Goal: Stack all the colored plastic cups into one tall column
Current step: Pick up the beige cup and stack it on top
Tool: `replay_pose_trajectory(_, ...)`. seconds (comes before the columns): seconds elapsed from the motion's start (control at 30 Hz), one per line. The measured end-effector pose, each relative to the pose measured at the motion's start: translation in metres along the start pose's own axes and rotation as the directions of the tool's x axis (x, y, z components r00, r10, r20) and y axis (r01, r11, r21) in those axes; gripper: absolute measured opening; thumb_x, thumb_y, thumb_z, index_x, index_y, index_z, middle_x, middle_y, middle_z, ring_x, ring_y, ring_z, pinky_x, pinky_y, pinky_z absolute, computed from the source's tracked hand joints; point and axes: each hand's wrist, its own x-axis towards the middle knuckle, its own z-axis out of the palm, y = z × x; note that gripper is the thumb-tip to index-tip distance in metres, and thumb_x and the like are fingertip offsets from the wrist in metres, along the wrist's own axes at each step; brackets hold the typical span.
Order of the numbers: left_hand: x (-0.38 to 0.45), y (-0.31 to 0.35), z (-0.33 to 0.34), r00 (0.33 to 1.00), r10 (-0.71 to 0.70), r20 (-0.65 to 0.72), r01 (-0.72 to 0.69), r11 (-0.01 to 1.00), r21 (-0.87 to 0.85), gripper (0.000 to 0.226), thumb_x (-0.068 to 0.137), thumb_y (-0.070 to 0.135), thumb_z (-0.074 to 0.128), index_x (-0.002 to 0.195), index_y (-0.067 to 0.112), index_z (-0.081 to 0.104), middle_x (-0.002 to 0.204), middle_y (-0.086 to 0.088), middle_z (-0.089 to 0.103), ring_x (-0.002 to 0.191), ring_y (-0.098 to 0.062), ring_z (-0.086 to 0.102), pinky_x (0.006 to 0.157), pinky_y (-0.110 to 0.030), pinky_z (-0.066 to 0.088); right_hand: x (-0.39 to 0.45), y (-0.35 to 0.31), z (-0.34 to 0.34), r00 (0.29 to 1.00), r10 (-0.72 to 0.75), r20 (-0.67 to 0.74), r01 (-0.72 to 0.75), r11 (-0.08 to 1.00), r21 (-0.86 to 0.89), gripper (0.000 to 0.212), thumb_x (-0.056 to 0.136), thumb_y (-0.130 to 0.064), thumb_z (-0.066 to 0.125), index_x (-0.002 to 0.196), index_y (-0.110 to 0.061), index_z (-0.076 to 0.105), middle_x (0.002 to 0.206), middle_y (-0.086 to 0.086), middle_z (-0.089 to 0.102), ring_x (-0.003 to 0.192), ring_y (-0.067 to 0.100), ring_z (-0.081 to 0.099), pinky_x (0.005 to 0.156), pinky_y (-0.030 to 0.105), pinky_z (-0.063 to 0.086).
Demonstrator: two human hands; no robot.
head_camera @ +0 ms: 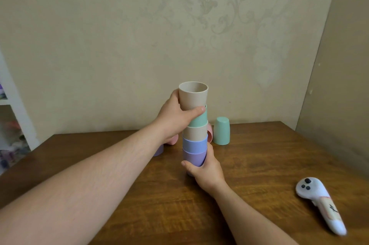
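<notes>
A column of nested cups point(194, 137) stands mouth-up over the wooden table point(259, 165): purple at the bottom, then blue, beige, green. A beige cup point(193, 97) sits on top, and my left hand point(177, 117) is wrapped around it. My right hand point(205, 167) grips the purple bottom cup point(193, 158). Behind the column a green cup point(221, 130) stands upside down. A pink cup point(209, 134) shows partly behind the column. Another pink cup point(173, 140) and a purple cup point(158, 150) peek out from behind my left forearm.
A white handheld controller with dark buttons point(321, 204) lies on the table at the right. A patterned beige wall point(139, 45) rises just behind the table's far edge. White shelving point(12, 117) stands at the left.
</notes>
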Motion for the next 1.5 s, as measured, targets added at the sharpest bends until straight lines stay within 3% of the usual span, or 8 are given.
replay_pose_trajectory(0.2,0.000,0.000,0.006,0.999,-0.031,-0.012,0.030,0.995,-0.090,0.054,0.083,0.028,0.088,0.126,0.033,0.056,0.121,0.011,0.072,0.108,-0.010,0.072,0.090,-0.036,0.062,0.001,0.002,0.001,1.000,0.005,0.005,-0.005,1.000,0.007,0.088,0.075,-0.049,0.090,0.144,-0.050,0.036,0.121,-0.028,0.063,0.113,0.007,0.065,0.101,0.037,0.056)
replay_pose_trajectory(0.37,-0.002,-0.016,0.019,0.997,-0.078,0.016,0.080,0.988,-0.130,0.081,0.062,0.057,0.086,0.133,0.034,0.054,0.135,-0.001,0.065,0.115,-0.016,0.072,0.101,-0.046,0.061,0.000,0.001,0.001,1.000,0.003,0.001,-0.003,1.000,0.016,0.091,0.077,-0.047,0.091,0.149,-0.046,0.035,0.128,-0.022,0.064,0.116,0.008,0.064,0.100,0.034,0.054)
replay_pose_trajectory(0.5,-0.005,-0.025,0.020,0.994,-0.076,0.083,0.091,0.978,-0.189,0.071,0.085,0.035,0.090,0.141,0.032,0.046,0.121,0.007,0.075,0.108,-0.013,0.075,0.076,-0.031,0.060,0.000,0.000,0.000,1.000,-0.002,-0.001,0.002,1.000,0.020,0.087,0.078,-0.044,0.091,0.147,-0.045,0.036,0.129,-0.020,0.064,0.115,0.008,0.064,0.094,0.030,0.052)
replay_pose_trajectory(0.67,-0.022,-0.058,0.026,0.992,-0.058,0.113,0.076,0.983,-0.168,0.089,0.076,0.011,0.097,0.143,0.031,0.042,0.115,0.014,0.074,0.102,0.004,0.075,0.078,-0.016,0.059,0.000,0.001,0.001,1.000,-0.007,0.003,0.007,1.000,0.021,0.083,0.078,-0.045,0.090,0.142,-0.047,0.038,0.126,-0.020,0.066,0.111,0.006,0.066,0.097,0.035,0.057)
replay_pose_trajectory(0.9,-0.035,-0.117,0.037,0.979,-0.152,0.138,0.169,0.978,-0.125,0.089,0.062,0.032,0.103,0.139,0.028,0.057,0.124,0.008,0.078,0.115,-0.009,0.075,0.097,-0.035,0.063,0.001,0.009,0.001,0.998,-0.031,0.047,0.031,1.000,-0.004,0.083,0.067,-0.048,0.096,0.132,-0.051,0.044,0.121,-0.024,0.069,0.109,0.002,0.069,0.097,0.035,0.061)
replay_pose_trajectory(1.33,-0.021,-0.114,0.052,0.994,-0.100,-0.049,0.088,0.973,-0.212,0.062,0.074,0.017,0.098,0.126,0.025,0.066,0.111,0.007,0.081,0.104,-0.010,0.078,0.098,-0.043,0.063,0.006,0.009,0.003,0.995,0.000,0.099,0.003,0.999,-0.037,0.086,0.067,-0.053,0.095,0.132,-0.060,0.038,0.127,-0.026,0.068,0.115,0.002,0.067,0.102,0.036,0.058)
replay_pose_trajectory(1.4,-0.021,-0.116,0.053,0.991,-0.091,-0.095,0.072,0.981,-0.181,0.068,0.067,0.030,0.100,0.126,0.027,0.065,0.111,0.010,0.080,0.104,-0.008,0.077,0.097,-0.042,0.063,0.005,0.006,-0.001,0.990,-0.005,0.139,0.011,0.999,-0.045,0.087,0.069,-0.043,0.096,0.134,-0.058,0.040,0.128,-0.026,0.068,0.117,0.000,0.066,0.104,0.035,0.058)
replay_pose_trajectory(1.5,-0.017,-0.118,0.055,0.975,-0.085,-0.206,0.055,0.988,-0.144,0.076,0.056,0.048,0.098,0.122,0.030,0.064,0.108,0.014,0.078,0.102,-0.008,0.076,0.094,-0.040,0.063,0.016,0.002,-0.017,0.952,-0.033,0.305,0.028,0.999,0.020,0.093,0.076,0.005,0.079,0.145,-0.045,0.041,0.127,-0.021,0.065,0.107,-0.001,0.072,0.090,0.029,0.063)
